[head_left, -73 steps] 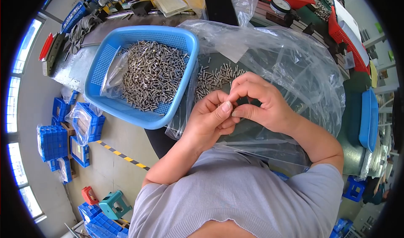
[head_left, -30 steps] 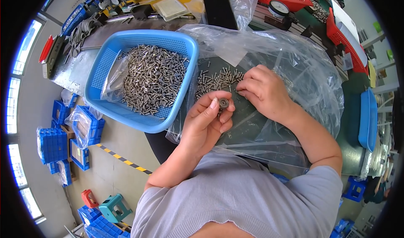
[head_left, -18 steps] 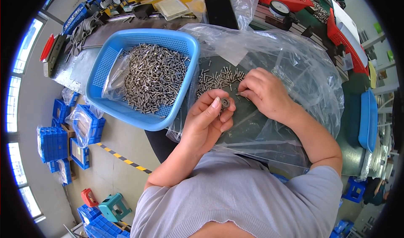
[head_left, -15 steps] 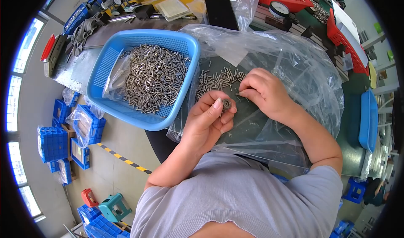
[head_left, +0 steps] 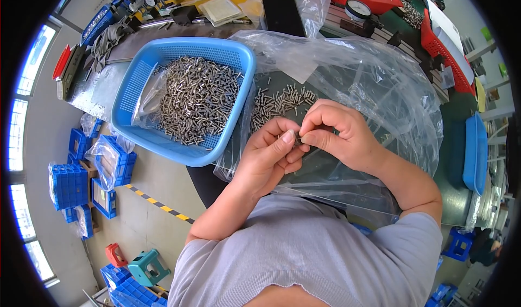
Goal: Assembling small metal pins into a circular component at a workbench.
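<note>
In front of my chest, my left hand (head_left: 264, 157) is closed round a small round metal part (head_left: 297, 138), mostly covered by fingers now. My right hand (head_left: 347, 137) meets it there, thumb and forefinger pinched at the part's edge; whatever lies between those fingertips is too small to make out. Just beyond both hands, a loose pile of small metal pins (head_left: 278, 105) lies on the dark green table. To the left, a blue plastic basket (head_left: 239, 114) holds a large heap of similar pins (head_left: 198, 98) and a crumpled clear bag (head_left: 150, 100).
Clear plastic sheeting (head_left: 385, 95) spreads over the table under and right of my hands. Behind it lies a black phone (head_left: 283, 16). A dial gauge (head_left: 358, 10) and red baskets (head_left: 369, 2) stand at the far right. A blue tray (head_left: 475, 155) sits at the right edge.
My right hand has moved left and slightly nearer, from beside the pin pile to the round part. My left hand has stayed almost in place, still holding that part.
</note>
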`<move>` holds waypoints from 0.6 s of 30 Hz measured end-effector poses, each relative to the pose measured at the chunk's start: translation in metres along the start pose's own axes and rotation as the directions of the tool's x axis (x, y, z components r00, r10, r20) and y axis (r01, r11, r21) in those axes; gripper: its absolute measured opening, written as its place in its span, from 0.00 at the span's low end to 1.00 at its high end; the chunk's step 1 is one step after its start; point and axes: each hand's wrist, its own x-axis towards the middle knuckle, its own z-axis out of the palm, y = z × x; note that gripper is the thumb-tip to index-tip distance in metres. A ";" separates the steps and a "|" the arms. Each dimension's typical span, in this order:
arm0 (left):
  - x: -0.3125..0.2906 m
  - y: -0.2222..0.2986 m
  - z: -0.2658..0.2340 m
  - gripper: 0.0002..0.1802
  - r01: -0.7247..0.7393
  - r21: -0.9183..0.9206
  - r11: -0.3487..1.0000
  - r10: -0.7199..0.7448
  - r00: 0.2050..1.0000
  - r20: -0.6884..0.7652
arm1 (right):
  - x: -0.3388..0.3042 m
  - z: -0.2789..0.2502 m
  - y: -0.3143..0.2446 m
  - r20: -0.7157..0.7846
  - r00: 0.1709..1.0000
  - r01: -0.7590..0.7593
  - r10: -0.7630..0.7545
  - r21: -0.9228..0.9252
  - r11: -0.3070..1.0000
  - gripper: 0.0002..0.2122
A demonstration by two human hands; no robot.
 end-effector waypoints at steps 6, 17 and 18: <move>0.000 0.000 0.000 0.10 0.001 -0.009 1.000 -0.001 1.000 -0.019 | -0.001 0.001 0.002 0.004 1.000 0.005 -0.004 -0.019 1.000 0.05; 0.001 0.001 0.000 0.12 0.044 -0.030 0.999 -0.043 0.998 0.049 | 0.004 0.003 0.007 -0.064 0.974 0.208 -0.218 -0.127 0.970 0.09; 0.000 0.001 0.001 0.12 0.042 -0.027 0.999 -0.041 0.998 0.052 | 0.004 0.003 0.006 -0.105 0.964 0.224 -0.245 -0.176 0.959 0.09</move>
